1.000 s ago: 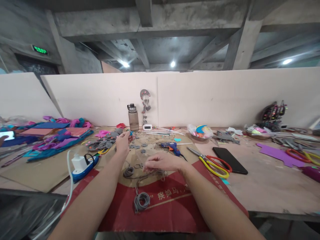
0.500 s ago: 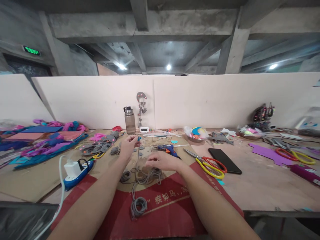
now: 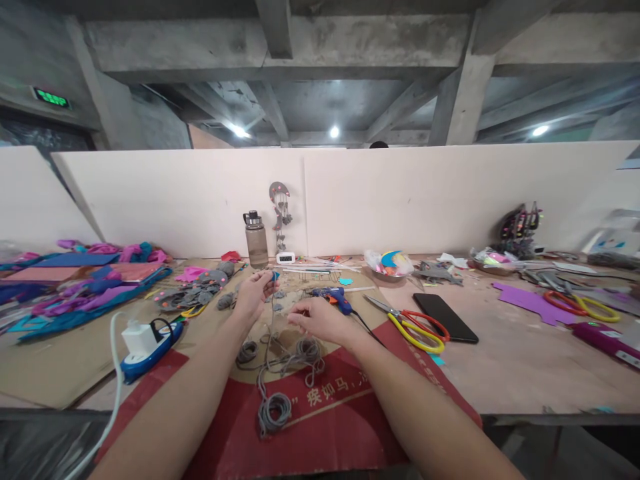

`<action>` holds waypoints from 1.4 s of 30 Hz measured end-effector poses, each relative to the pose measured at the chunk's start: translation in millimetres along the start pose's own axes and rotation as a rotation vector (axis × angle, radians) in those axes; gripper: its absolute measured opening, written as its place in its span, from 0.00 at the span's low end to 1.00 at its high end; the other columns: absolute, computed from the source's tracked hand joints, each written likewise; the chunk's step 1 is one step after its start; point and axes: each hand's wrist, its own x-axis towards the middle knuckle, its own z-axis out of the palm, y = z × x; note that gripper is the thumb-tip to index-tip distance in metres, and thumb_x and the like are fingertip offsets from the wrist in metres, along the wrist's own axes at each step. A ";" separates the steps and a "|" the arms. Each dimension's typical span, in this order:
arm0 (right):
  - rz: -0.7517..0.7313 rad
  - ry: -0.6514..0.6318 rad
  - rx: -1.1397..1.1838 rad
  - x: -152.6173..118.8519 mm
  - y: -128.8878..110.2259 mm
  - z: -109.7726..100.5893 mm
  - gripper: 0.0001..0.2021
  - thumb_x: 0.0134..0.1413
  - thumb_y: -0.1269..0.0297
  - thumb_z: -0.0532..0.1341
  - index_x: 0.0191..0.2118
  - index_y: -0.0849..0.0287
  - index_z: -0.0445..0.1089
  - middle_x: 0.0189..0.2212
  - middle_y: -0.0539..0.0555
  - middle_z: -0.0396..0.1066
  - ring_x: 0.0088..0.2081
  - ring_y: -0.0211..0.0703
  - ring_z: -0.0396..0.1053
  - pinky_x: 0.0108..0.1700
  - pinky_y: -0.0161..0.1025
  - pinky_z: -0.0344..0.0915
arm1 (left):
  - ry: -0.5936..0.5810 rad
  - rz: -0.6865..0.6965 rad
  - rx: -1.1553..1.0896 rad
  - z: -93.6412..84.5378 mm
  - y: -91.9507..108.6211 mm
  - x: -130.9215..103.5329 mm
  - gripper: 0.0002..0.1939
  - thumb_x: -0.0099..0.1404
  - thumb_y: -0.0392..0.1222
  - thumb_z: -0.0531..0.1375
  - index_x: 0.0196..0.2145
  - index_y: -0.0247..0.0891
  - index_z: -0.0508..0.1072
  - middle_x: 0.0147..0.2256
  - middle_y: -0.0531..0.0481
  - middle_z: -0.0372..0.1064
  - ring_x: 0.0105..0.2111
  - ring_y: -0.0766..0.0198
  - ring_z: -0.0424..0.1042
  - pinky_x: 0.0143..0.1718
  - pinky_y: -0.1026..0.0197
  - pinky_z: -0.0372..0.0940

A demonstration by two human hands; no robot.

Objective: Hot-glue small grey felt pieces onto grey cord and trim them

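My left hand (image 3: 255, 293) pinches a small blue piece (image 3: 275, 275), apparently felt, between thumb and fingers. Below it a grey cord (image 3: 271, 340) runs down to the coils on the table. To its right and slightly lower, my right hand (image 3: 320, 319) has its fingers curled with the tips together; whether anything thin is in them I cannot make out. Under the hands lie several loose coils of cord, with one round coil (image 3: 275, 413) nearest me on the red printed board (image 3: 340, 427). A blue glue gun (image 3: 341, 300) lies just beyond my right hand.
Scissors with red and yellow handles (image 3: 417, 330) and a black phone (image 3: 445, 318) lie at right. A power strip (image 3: 153, 350) with a white plug sits at left, near grey felt pieces (image 3: 195, 291). A bottle (image 3: 257, 243) stands at the back before a white partition (image 3: 200, 200).
My right hand has shifted slightly left and up, showing more of the cord coil below it. My left hand still holds the blue piece. The view has moved slightly.
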 end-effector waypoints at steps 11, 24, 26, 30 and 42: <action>0.045 0.205 -0.566 0.3 -0.5 -0.3 0.12 0.59 0.65 0.52 0.37 0.58 0.72 0.35 0.57 0.71 0.37 0.42 0.68 0.38 0.36 0.58 | -0.008 -0.003 -0.009 0.1 -1.1 0.6 0.09 0.50 0.37 0.64 0.29 0.33 0.69 0.22 0.54 0.67 0.22 0.70 0.69 0.24 0.68 0.65; 0.557 0.267 -0.715 3.6 71.3 -32.1 0.12 0.51 0.64 0.58 0.34 0.65 0.75 0.36 0.69 0.74 0.42 0.56 0.71 0.45 0.46 0.62 | -0.045 0.052 0.128 4.0 -4.2 -2.0 0.13 0.47 0.41 0.66 0.29 0.33 0.68 0.22 0.54 0.68 0.22 0.69 0.69 0.26 0.65 0.65; 0.597 0.270 -0.657 5.1 78.7 -32.8 0.11 0.49 0.66 0.58 0.35 0.64 0.75 0.35 0.68 0.74 0.38 0.54 0.72 0.40 0.44 0.63 | -0.051 0.055 0.120 6.0 -3.5 -3.6 0.13 0.47 0.40 0.66 0.30 0.33 0.68 0.23 0.53 0.69 0.22 0.69 0.69 0.27 0.65 0.66; 0.640 0.289 -0.520 9.4 89.0 -37.0 0.11 0.45 0.64 0.59 0.33 0.62 0.74 0.32 0.65 0.74 0.34 0.53 0.72 0.34 0.42 0.64 | -0.066 0.058 0.122 6.9 -3.1 -4.1 0.13 0.47 0.39 0.66 0.29 0.34 0.68 0.24 0.52 0.70 0.23 0.69 0.70 0.29 0.64 0.67; 0.358 0.616 0.045 15.4 36.4 -29.7 0.17 0.49 0.67 0.53 0.47 0.59 0.61 0.36 0.56 0.72 0.30 0.41 0.71 0.30 0.34 0.65 | 0.034 0.227 0.228 -6.0 -8.9 9.2 0.16 0.45 0.48 0.68 0.28 0.34 0.73 0.21 0.55 0.64 0.20 0.74 0.58 0.22 0.69 0.52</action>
